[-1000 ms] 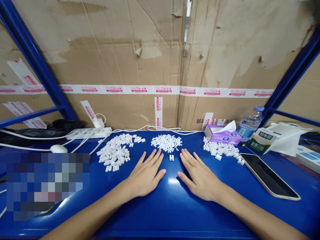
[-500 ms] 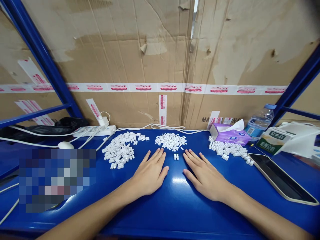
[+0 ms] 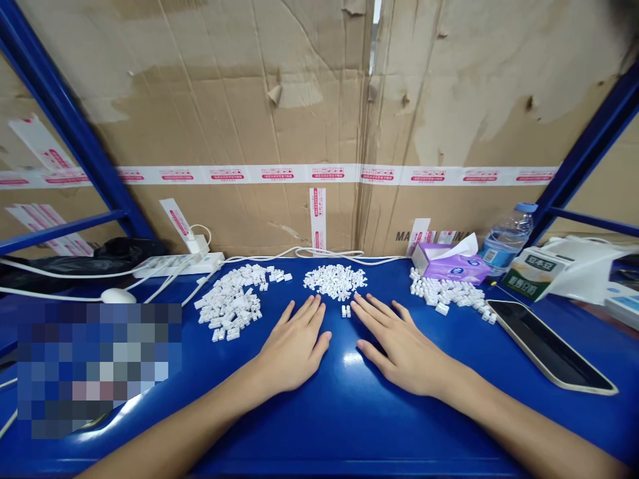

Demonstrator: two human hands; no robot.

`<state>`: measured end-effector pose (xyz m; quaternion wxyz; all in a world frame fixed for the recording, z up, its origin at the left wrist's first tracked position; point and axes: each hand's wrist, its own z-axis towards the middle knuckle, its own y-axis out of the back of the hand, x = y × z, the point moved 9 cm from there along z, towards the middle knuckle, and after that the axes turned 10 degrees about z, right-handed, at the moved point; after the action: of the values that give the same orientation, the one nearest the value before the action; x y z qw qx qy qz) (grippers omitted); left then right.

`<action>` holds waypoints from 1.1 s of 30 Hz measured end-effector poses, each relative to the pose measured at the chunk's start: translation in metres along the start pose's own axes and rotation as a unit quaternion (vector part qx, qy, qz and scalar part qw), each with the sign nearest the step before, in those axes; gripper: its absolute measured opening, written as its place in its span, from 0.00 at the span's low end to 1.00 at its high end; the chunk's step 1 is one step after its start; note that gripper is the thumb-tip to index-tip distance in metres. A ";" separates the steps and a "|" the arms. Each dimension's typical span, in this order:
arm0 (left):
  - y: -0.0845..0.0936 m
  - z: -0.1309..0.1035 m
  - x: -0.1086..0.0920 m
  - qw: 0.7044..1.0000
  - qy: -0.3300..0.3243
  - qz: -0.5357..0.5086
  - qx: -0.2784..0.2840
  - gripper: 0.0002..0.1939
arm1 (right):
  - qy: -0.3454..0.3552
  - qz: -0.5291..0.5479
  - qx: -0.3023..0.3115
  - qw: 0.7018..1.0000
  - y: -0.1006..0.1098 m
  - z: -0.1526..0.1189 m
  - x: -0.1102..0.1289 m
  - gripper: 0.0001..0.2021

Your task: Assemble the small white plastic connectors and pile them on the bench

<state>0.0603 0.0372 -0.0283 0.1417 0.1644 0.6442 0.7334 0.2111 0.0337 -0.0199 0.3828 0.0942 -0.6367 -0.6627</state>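
White plastic pieces [image 3: 335, 282] look small, glossy and loosely heaped.

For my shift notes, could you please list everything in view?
Heaps: three, white, across table's back
Pair: two pieces, white, before middle heap
Tissues: one pack, purple, right
Bottle: one, clear, blue cap, right
Carton: one, green-white, right
Box: one, white-blue, right edge
Phone: one, black, right
Power strip: one, white, back left
Cables: several, white, left and back
Bag: one, black, left
Blurred patch: contents unclear, left
Table: one, blue, below
Posts: two, blue, sides
Cardboard: brown, behind
Tape: several strips, white-red, cardboard
Hands: two, bare, centre
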 end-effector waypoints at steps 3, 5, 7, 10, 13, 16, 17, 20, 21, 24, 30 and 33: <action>0.002 0.001 -0.001 1.000 -0.005 0.004 -0.009 0.30 | 0.038 0.013 0.004 0.999 0.003 0.001 0.008 0.31; 0.003 0.001 -0.002 1.000 -0.009 0.007 -0.015 0.29 | 0.055 0.023 0.012 0.998 0.003 0.001 0.011 0.31; 0.002 0.001 -0.002 1.000 -0.011 0.011 -0.013 0.30 | 0.060 0.030 0.024 0.997 0.003 0.002 0.012 0.32; -0.001 0.001 0.000 1.000 -0.016 0.009 -0.021 0.30 | 0.061 0.031 0.026 0.997 0.005 0.002 0.014 0.33; -0.002 0.001 0.002 0.998 -0.023 0.004 -0.051 0.30 | 0.051 0.021 -0.002 0.998 0.014 0.003 0.009 0.29; -0.004 0.002 0.004 0.998 -0.030 0.004 -0.063 0.30 | 0.018 -0.008 -0.044 0.999 0.028 0.003 -0.011 0.23; -0.004 0.002 0.004 0.998 -0.030 0.005 -0.061 0.30 | 0.002 -0.021 -0.058 0.998 0.034 0.002 -0.021 0.22; -0.005 0.002 0.004 0.999 -0.028 0.013 -0.042 0.31 | -0.057 -0.062 -0.088 0.993 0.047 -0.001 -0.056 0.20; -0.005 0.002 0.004 0.999 -0.028 0.014 -0.038 0.31 | -0.074 -0.077 -0.095 0.990 0.051 -0.003 -0.067 0.20; -0.003 0.001 0.004 0.998 -0.030 0.007 -0.046 0.31 | -0.119 -0.125 -0.114 0.978 0.060 -0.008 -0.092 0.21; -0.003 0.001 0.005 0.998 -0.033 -0.002 -0.057 0.30 | -0.190 -0.182 -0.131 0.956 0.065 -0.014 -0.111 0.23; -0.001 0.001 0.005 0.998 -0.029 0.000 -0.055 0.30 | -0.194 -0.192 -0.144 0.951 0.066 -0.014 -0.108 0.23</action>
<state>0.0561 0.0402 -0.0289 0.1695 0.1777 0.5982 0.7628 0.3201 0.0976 -0.0011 0.1266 0.0280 -0.5663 -0.8139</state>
